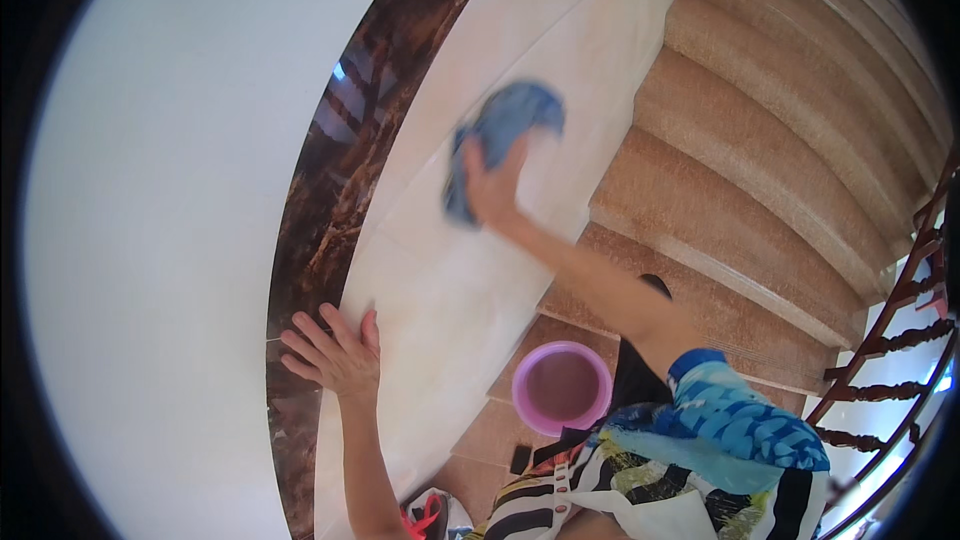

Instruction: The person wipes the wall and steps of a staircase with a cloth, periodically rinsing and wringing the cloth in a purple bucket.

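Observation:
My right hand (pixel 496 184) presses a blue cloth (pixel 517 109) against the pale tiled wall panel (pixel 450 270). Both cloth and hand are blurred. Lower on the wall, my left hand (pixel 336 356) lies spread, its fingertips on the dark brown marble band (pixel 319 240) and its palm beside the pale tile; it holds nothing. Below my right forearm, a pinkish-purple bucket (pixel 518 390) stands on a stair step, with murky brownish liquid visible inside.
Curved brown stone stairs (pixel 720 165) rise along the right. A wooden balustrade (pixel 877 390) lines their outer side. Close to the bucket lies a small black object (pixel 520 459). A bag or shoe with red straps (pixel 426 517) shows at the bottom, partly hidden. White wall (pixel 165 240) fills the left.

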`<act>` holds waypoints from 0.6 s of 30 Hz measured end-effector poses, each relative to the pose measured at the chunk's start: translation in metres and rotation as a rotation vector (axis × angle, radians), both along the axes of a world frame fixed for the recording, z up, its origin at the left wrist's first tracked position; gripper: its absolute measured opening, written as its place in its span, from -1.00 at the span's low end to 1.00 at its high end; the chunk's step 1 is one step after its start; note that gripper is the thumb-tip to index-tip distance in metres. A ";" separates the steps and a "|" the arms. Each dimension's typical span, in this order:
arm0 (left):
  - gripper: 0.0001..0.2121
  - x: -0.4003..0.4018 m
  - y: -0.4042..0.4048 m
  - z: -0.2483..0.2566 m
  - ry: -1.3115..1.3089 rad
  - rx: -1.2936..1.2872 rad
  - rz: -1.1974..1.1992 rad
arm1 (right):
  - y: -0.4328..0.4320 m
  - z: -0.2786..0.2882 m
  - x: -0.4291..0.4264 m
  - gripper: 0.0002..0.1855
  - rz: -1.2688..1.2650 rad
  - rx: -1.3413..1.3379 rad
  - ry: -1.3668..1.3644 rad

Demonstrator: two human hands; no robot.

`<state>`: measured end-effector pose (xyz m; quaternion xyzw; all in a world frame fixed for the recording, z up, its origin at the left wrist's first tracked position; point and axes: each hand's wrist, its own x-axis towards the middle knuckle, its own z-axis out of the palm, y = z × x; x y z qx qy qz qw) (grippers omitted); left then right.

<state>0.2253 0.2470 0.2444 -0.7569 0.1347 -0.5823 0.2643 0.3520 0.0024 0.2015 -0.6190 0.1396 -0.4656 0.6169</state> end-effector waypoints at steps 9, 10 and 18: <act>-0.43 0.001 0.000 -0.002 0.041 -0.019 0.018 | -0.042 0.169 0.036 -0.03 -0.117 -0.377 -0.427; -0.43 -0.002 0.008 -0.001 0.036 -0.011 0.019 | -0.065 0.189 0.040 0.02 0.040 -0.334 -0.427; -0.41 0.002 -0.004 -0.006 0.022 -0.024 -0.040 | -0.178 0.056 0.104 -0.11 -0.152 0.028 -0.165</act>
